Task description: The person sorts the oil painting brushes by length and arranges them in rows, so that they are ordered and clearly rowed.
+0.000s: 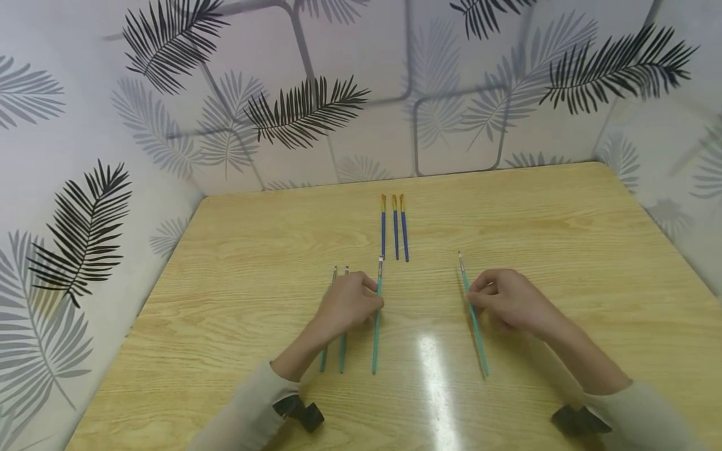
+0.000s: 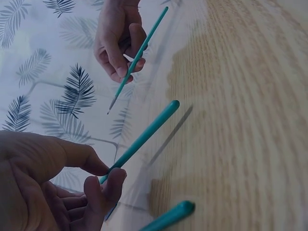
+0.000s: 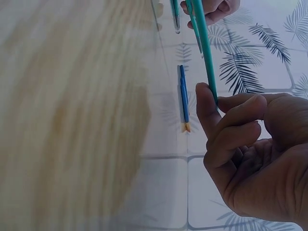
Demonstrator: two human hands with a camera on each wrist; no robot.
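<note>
My left hand (image 1: 351,302) pinches a teal-handled paintbrush (image 1: 376,338) between thumb and finger, its bristles pointing to the far side of the table. In the left wrist view, that brush's handle (image 2: 144,137) rises over its shadow on the wood. To the right, my right hand (image 1: 507,297) pinches another teal paintbrush (image 1: 476,332), tilted with its tip toward the far left. The right wrist view has this handle (image 3: 206,53) between thumb and forefinger. Two more teal paintbrushes (image 1: 343,354) lie under and beside the left hand, partly hidden by it.
Three blue paintbrushes (image 1: 396,235) with orange bristles lie side by side farther back. All lie on a light wooden table (image 1: 271,232), which meets a leaf-patterned wall (image 1: 361,138) at the back. A strip of light reflects near the front.
</note>
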